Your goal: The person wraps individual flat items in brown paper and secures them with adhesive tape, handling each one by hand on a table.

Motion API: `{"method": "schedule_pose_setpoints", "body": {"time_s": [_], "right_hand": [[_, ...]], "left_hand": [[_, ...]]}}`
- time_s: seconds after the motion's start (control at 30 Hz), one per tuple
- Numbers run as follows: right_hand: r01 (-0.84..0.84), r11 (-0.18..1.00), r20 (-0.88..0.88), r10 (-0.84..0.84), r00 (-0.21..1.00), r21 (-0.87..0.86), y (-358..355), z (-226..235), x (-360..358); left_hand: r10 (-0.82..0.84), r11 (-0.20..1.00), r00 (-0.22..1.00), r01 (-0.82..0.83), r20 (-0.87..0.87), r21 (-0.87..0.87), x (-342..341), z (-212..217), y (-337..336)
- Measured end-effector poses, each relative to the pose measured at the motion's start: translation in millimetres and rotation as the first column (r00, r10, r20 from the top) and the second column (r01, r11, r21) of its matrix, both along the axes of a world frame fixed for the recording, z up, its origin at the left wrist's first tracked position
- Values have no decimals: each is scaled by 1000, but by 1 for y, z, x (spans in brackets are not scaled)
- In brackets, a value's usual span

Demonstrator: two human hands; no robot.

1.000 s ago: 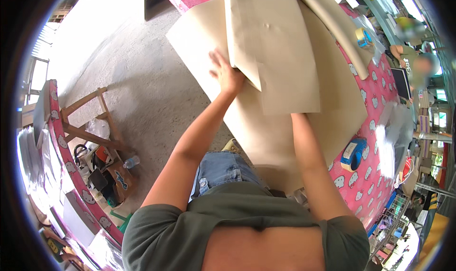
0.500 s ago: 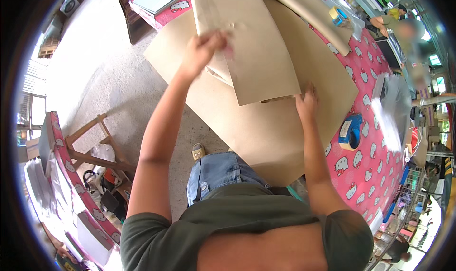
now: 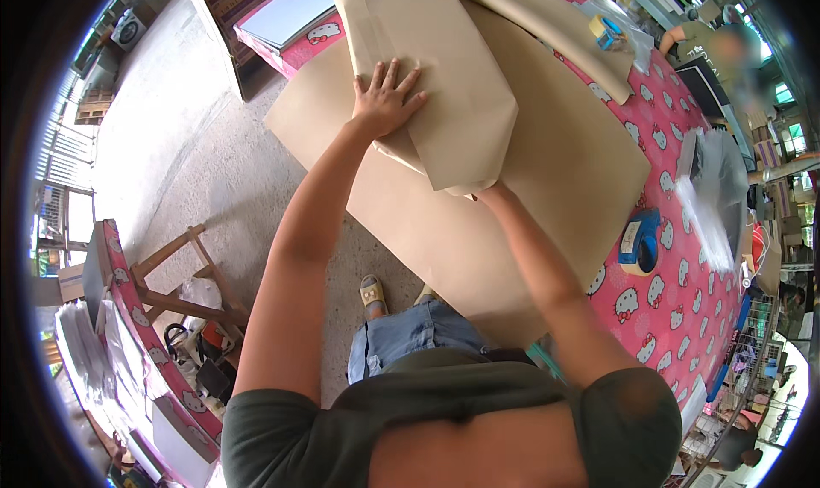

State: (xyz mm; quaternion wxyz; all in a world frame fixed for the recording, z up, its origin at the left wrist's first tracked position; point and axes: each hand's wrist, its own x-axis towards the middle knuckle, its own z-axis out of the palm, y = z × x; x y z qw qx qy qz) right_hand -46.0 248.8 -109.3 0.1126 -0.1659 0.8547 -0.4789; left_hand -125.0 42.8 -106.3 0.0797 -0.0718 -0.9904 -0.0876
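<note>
Head view: smooth brown paper wrap [image 3: 457, 86] with pointed near corner

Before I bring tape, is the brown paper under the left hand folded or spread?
Folded: the paper overlaps under the left hand, near right corner turned in.

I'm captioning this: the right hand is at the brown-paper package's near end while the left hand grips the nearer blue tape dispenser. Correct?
No: the head view shows the left hand spread on the brown-paper package, while the nearer blue tape dispenser sits on the pink tablecloth. The right hand is where you say.
</note>
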Motion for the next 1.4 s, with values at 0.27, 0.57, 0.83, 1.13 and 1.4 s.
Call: {"method": "schedule_pose_setpoints", "body": {"time_s": [0.27,0.57,0.83,1.13,1.4], "right_hand": [[456,757,419,-264,869,-467,138,-24,8],[536,798,630,-269,728,-278,99,16,-81],[495,801,638,-193,746,-337,74,0,-107],[500,791,623,-199,756,-353,56,-6,-21],[-368,923,712,184,678,112,94,78,23]], "left_hand": [[452,-68,838,-310,307,948,93,-7,3],[-12,-335,808,-559,589,759,86,-2,1],[95,-497,832,-436,547,750,72,-23,24],[146,-471,878,-344,456,812,99,-52,58],[-735,270,414,-548,538,791,195,60,50]]}}
